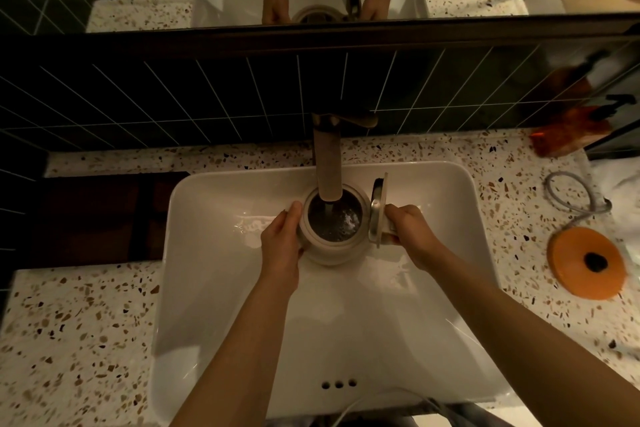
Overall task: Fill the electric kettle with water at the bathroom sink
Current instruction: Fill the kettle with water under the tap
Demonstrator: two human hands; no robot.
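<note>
A white electric kettle (323, 250) sits low in the white sink basin (214, 274), right under the tall faucet spout (327, 163). Its hinged lid (378, 211) stands open on the right side. A stream of water falls from the spout into the kettle's dark inside, where the water glints. My left hand (282, 246) cups the kettle's left wall. My right hand (410, 236) is wrapped around the kettle's handle, just right of the open lid; the handle itself is mostly hidden.
The orange kettle base (587, 262) lies on the speckled countertop (69, 333) at the right, its grey cord (571, 194) coiled behind it. An amber bottle (568, 135) stands at the far right corner. Dark tiles and a mirror rise behind the faucet.
</note>
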